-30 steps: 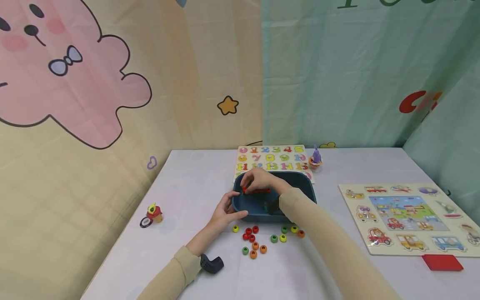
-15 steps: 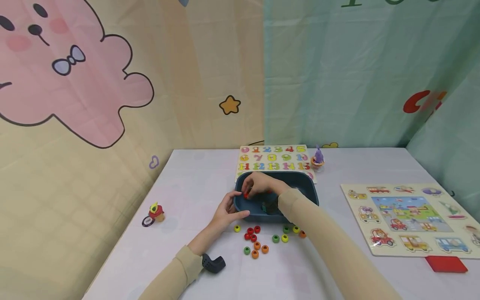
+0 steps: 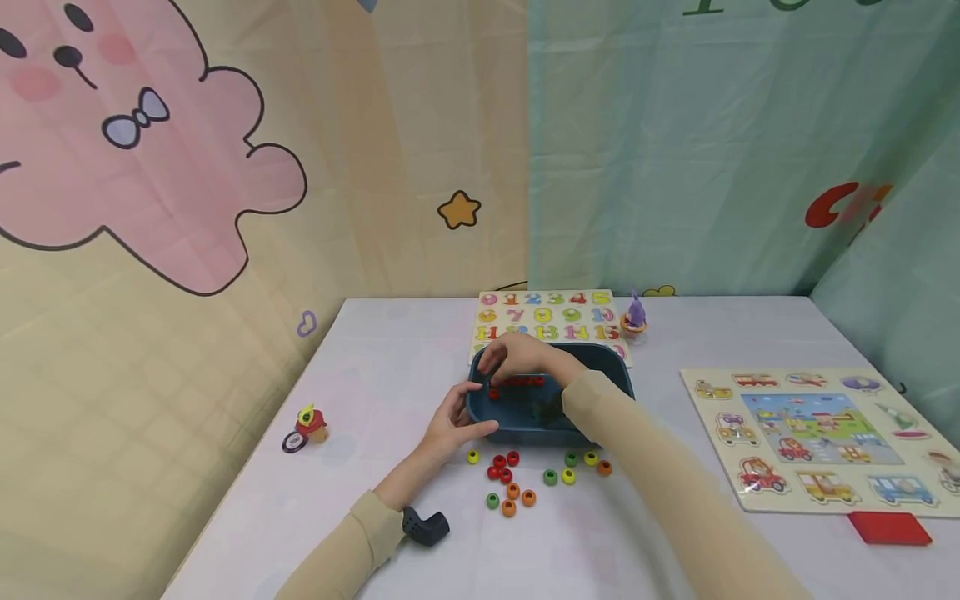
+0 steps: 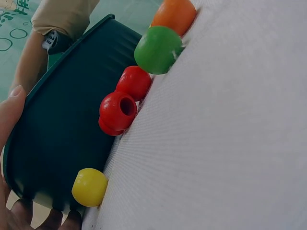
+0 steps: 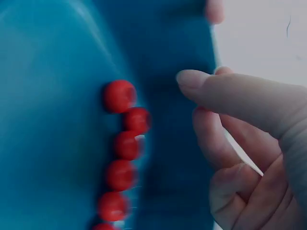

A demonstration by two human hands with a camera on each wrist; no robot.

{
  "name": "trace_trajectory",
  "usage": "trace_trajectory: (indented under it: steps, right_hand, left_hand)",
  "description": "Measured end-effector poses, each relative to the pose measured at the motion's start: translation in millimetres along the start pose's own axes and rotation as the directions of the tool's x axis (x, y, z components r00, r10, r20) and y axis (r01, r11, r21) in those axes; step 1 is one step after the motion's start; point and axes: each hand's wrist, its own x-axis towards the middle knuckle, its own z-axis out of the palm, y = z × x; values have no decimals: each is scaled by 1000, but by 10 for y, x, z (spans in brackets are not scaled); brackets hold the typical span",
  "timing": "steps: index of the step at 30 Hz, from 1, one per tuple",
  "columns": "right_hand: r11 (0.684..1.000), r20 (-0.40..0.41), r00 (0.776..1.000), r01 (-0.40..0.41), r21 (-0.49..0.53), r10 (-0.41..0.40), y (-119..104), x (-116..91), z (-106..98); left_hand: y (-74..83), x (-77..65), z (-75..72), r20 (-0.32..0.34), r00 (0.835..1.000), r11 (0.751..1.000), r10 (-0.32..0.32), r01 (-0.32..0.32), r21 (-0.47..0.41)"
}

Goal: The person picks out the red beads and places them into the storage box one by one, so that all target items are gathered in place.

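A dark blue plastic basin (image 3: 525, 435) stands near the table's middle. My left hand (image 3: 448, 423) grips its left corner, with the thumb along the near wall and the fingers round the side. Inside, several red beads (image 5: 121, 175) lie in a line along the far wall, and one red bead (image 3: 493, 395) sits slightly out of line at the left end. Above that end hovers my right hand (image 3: 517, 353), fingers loosely bent, with nothing between thumb and fingertips in the right wrist view.
Loose red, orange, green and yellow beads (image 3: 513, 491) lie before the basin. Behind it is a number puzzle board (image 3: 487, 316) and a purple-topped toy (image 3: 636, 313). A vehicle puzzle (image 3: 825, 433) and red block (image 3: 890, 527) are at right, a small red-and-yellow toy (image 3: 313, 427) at left.
My right hand dipped onto the red beads, then lifted off them, leaving the bead at the left end in view. The left hand keeps its hold on the basin.
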Motion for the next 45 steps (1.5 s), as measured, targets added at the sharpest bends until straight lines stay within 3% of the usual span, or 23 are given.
trace_trajectory:
  steps: [8,16,25,33,40,45]
  right_hand:
    - [977,-127,968,212,-36,-215,-343,-412,-169]
    - [957,-155,946,290,16,-284,-459,-994,135]
    - [971,-222,956,217,103,-190,-269,-1373,576]
    - [989,-291,949,139,55,-118,-147,-1476,848]
    - [997,-319,945,56,-53,-70,52,-1432,1001]
    - [993,-341,936,47,-111,-82,101,-1390,1040]
  left_hand:
    - [-103,22,-20,-17,1000,1000,2,-2,19]
    - [-99,19,-23,-27,1000,999,15,-14,35]
    - [-87,22,-28,-14,1000,1000,7,-7,13]
    - [150,-63,45,-11,1000,999,-3,3,51]
    - [23,-12,11,-4,1000,999,-1,2,48]
    - [-96,25,-24,-23,1000,999,5,-4,36]
